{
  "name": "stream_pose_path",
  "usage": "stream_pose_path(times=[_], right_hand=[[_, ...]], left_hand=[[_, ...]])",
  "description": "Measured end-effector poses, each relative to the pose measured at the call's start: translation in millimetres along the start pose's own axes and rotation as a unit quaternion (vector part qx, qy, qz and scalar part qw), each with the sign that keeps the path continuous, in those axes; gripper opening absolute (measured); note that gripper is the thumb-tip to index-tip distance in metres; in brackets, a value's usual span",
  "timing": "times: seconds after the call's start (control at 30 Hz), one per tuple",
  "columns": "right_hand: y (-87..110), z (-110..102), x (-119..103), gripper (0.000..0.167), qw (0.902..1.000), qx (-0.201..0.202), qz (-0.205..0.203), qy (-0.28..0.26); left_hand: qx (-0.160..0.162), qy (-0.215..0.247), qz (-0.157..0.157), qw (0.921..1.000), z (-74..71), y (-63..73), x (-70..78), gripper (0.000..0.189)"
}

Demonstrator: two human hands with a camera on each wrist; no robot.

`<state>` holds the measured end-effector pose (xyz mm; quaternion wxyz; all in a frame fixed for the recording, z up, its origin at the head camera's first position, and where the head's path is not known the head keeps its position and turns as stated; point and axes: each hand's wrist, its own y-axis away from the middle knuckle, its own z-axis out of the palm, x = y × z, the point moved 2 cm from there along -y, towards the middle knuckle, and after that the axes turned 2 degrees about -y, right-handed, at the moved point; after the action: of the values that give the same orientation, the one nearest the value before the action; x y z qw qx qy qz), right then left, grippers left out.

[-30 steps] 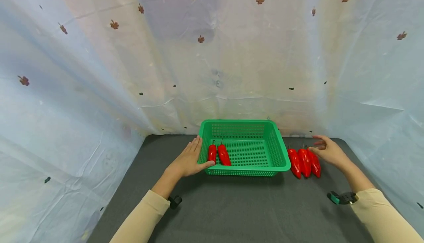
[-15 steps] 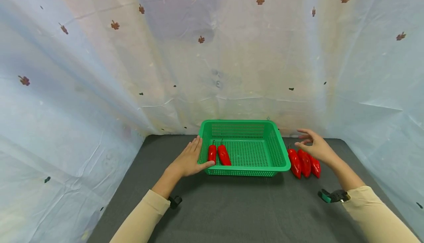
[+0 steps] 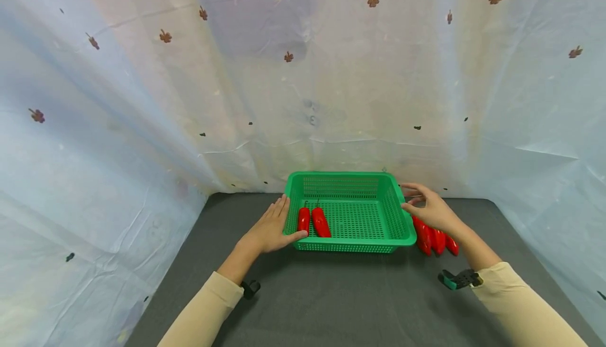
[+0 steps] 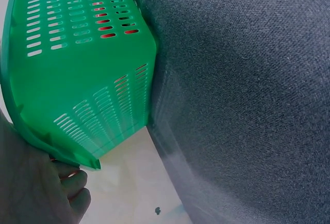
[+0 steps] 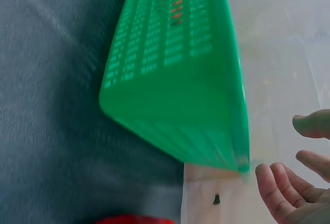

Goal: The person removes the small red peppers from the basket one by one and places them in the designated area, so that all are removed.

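Largest thing on my head feed: a pale, bluish-white plastic sheet [image 3: 331,94], creased, hanging behind the basket. Below it, a bench [image 3: 341,297] covered in dark grey cloth, carrying the basket. My landmark: a green, rectangular, slotted plastic basket [image 3: 350,241], upright near the bench's far edge. Two cream sleeves, one [image 3: 203,310] reaching in from the basket's near left, the other [image 3: 525,302] from its near right.

Left hand [image 3: 267,228] at the basket's left rim: I see fingers straight along that side, thumb spread out to the near left corner. Right hand [image 3: 433,210] just beside the basket's right rim: fingers loosely bent, thumb apart from them, a bare gap between. I cannot tell whether a fingertip touches the rim.

Glossy red peppers, elongated: I count two inside the basket at its left end, one [image 3: 303,221] nearer the left wall, one [image 3: 321,223] beside it. Three more [image 3: 423,239] lie side by side on the bench, right of the basket, partly hidden beneath the right hand. Smallest: brown leaf-shaped marks [image 3: 373,0] on the sheet, above the basket.
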<state>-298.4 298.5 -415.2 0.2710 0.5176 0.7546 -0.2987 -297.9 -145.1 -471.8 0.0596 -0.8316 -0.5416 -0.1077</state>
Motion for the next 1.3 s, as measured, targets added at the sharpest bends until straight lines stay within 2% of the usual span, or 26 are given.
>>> stream_pose_path(times=[0.37,0.6,1.3], right_hand=[[-19.8,27.9,-12.2,0.063,0.9994,-0.020,-0.016,-0.024],[-29.4,50.0,-21.4,0.060,0.9974,-0.043,-0.046,-0.035],[-60.1,99.8,-45.8,0.057,0.9941,-0.078,-0.053,-0.054]], left_hand=[[0.002,-0.004,0.000,1.0000,-1.2,0.8,0.6,0.121],[0.000,-0.002,0.000,1.0000,1.4,2.6,1.4,0.120],[0.001,0.000,0.003,1.0000,-0.1,1.3,0.2,0.120]])
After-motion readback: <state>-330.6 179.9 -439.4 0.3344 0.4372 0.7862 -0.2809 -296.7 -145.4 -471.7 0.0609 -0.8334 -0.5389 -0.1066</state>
